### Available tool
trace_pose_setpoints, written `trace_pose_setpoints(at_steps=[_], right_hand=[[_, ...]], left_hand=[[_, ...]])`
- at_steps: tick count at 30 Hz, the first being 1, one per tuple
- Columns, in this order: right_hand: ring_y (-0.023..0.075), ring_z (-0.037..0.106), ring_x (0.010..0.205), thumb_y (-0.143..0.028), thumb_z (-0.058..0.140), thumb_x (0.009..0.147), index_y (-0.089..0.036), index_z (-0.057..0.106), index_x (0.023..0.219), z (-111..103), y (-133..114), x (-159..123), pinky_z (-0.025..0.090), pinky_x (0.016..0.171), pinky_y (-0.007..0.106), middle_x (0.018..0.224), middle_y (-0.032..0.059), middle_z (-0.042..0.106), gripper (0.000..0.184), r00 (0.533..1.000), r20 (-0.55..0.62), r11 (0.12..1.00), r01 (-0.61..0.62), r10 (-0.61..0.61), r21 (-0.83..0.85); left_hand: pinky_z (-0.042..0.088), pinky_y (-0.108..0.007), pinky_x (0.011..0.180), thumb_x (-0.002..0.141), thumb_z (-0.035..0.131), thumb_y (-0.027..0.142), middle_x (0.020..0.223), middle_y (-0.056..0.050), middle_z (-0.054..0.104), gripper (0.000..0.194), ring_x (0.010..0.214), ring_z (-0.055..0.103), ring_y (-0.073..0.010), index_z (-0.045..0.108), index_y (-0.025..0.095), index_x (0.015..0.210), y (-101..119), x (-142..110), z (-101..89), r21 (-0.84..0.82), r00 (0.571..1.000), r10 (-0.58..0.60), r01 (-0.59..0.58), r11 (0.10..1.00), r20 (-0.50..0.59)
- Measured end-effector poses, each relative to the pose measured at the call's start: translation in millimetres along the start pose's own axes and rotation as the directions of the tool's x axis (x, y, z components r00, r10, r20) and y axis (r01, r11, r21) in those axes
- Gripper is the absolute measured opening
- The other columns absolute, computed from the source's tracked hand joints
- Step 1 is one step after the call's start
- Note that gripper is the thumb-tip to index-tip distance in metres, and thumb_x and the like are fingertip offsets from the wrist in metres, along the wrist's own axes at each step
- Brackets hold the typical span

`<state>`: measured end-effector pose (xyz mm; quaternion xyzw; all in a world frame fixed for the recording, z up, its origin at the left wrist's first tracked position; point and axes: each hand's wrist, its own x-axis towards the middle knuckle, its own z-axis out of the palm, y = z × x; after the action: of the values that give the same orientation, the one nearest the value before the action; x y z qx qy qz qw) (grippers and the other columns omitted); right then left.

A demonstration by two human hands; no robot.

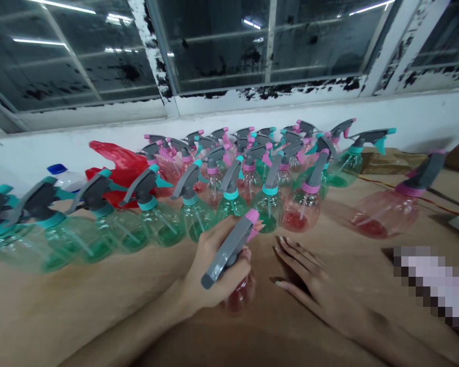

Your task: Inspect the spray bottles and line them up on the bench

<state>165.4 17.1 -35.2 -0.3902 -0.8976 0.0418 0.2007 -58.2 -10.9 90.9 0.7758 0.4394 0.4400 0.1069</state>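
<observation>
My left hand (218, 265) is wrapped round the neck of a spray bottle (240, 296) with a grey and pink trigger head and a reddish clear body. The bottle is upright near the table's front, its lower part showing below my fingers. To the right, my right hand (309, 280) is held low over the tabletop with its fingers stretched out and nothing in them. Just beyond both hands stand a pink-collared spray bottle (300, 209) and a green one with a teal collar (270, 209).
Several green spray bottles (162, 224) line the left side of the wooden table (137, 300), with more rows behind. A red plastic bag (118, 158) lies at the back left. A pink bottle (386, 211) stands apart at right, near a brown package (392, 160) and thin wires.
</observation>
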Motion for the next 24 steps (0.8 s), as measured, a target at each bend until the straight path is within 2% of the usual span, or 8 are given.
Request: trace_pose_setpoints(at_steps=[3,10,19,24], right_hand=[[0.0249,0.034,0.130,-0.045,0.044,0.088,-0.020,0.034,0.138,0.3,0.5,-0.2,0.035,0.104,0.046,0.142,0.0085,0.038,0.058,1.000,-0.011,1.000,0.005,-0.005,0.018],[0.0252,0.033,0.130,-0.045,0.045,0.088,-0.019,0.035,0.138,-1.1,-0.2,0.7,0.035,0.104,0.047,0.142,0.0091,0.037,0.057,1.000,-0.013,1.000,0.008,-0.008,0.021],[0.0249,0.032,0.131,-0.043,0.046,0.088,-0.020,0.032,0.139,-2.2,0.4,1.5,0.035,0.104,0.047,0.143,0.0080,0.037,0.058,0.999,-0.028,1.000,0.029,-0.028,0.011],[0.0240,0.031,0.131,-0.045,0.044,0.088,-0.019,0.032,0.139,-3.2,-0.5,1.2,0.035,0.104,0.046,0.143,0.0086,0.037,0.059,1.000,-0.004,1.000,0.014,-0.014,-0.002]], left_hand=[[0.044,-0.028,0.053,0.067,0.045,0.014,0.063,0.002,0.048,0.008,0.057,0.050,-0.0144,0.045,0.022,0.069,-1.1,0.6,0.5,-0.075,1.000,-0.022,0.023,0.997,0.009],[0.045,-0.030,0.055,0.066,0.048,0.013,0.066,0.001,0.050,0.015,0.058,0.050,-0.0156,0.051,0.022,0.077,-0.4,0.5,-0.2,-0.108,0.999,-0.037,0.040,0.993,0.029],[0.047,-0.032,0.056,0.072,0.047,0.014,0.070,-0.001,0.052,0.014,0.060,0.053,-0.0165,0.053,0.022,0.081,-1.2,0.1,0.3,-0.105,1.000,-0.001,0.004,0.994,0.027],[0.046,-0.031,0.054,0.070,0.048,0.014,0.066,0.000,0.050,0.010,0.057,0.051,-0.0156,0.051,0.022,0.076,-1.8,0.1,0.6,-0.091,1.000,-0.010,0.011,0.996,0.011]])
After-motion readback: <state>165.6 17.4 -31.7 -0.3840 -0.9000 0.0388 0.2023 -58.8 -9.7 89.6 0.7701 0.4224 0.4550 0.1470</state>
